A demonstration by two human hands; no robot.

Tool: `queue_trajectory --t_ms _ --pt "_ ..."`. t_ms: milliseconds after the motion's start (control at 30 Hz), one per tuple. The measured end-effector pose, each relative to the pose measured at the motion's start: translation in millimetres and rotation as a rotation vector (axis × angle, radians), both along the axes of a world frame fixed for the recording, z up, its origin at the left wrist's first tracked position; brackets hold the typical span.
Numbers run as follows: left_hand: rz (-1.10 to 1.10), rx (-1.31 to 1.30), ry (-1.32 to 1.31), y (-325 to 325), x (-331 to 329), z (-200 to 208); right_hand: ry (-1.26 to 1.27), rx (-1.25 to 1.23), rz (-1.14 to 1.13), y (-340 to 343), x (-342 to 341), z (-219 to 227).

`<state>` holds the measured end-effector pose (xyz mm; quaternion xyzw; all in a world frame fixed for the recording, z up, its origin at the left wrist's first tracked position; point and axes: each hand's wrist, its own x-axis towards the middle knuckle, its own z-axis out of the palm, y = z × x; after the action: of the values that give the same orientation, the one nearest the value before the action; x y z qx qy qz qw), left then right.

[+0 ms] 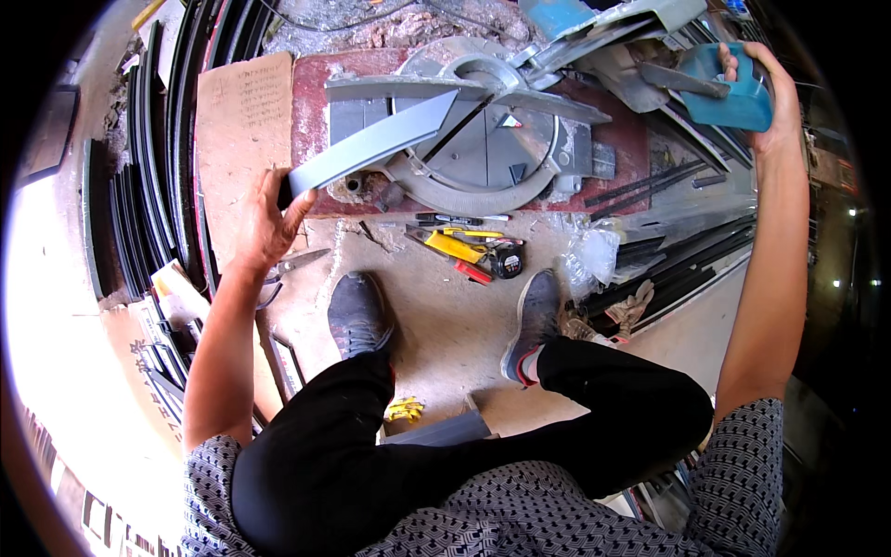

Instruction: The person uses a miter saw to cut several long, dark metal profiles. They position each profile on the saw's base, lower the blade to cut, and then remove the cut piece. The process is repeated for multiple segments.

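Observation:
Gripped at its near end by my left hand (266,223), a grey metal profile (371,144) slants up over the miter saw's base. Its far end is cut at an angle and lies close to the saw's fence (408,88). My right hand (778,102) is wrapped round the teal handle (733,104) of the miter saw, whose head is swung up to the right. The saw's round turntable (492,153) carries small dark offcuts. Below the profile, part of the base is hidden.
Before the saw lie a yellow cutter (457,246), a black tape measure (506,261), a red-handled tool (473,272) and pens. Scissors (302,261) rest near my left forearm. Long dark profiles (148,158) stack at left, others at right beside work gloves (631,311). Cardboard (243,139) adjoins the saw.

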<state>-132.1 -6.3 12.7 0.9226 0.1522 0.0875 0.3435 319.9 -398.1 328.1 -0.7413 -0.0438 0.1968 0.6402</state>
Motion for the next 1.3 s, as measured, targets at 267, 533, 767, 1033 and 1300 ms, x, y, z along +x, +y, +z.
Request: queue_trajectory --t_ms 267,533,767,1033,1300 --pt "0.073 -0.164 -0.103 -13 -16 17 0.022 -0.008 -0.007 1 9 0" --pt "0.082 -0.148 -0.182 -18 -15 22 0.064 0.049 -0.015 -5 22 0" --pt "0.069 -0.125 -0.205 -20 -14 22 0.059 0.039 0.001 -7 25 1" --pt "0.062 -0.137 -0.252 -22 -10 24 0.066 0.027 0.022 -8 29 2" --pt "0.054 -0.134 -0.296 -23 -8 23 0.075 0.030 0.020 -11 34 2"
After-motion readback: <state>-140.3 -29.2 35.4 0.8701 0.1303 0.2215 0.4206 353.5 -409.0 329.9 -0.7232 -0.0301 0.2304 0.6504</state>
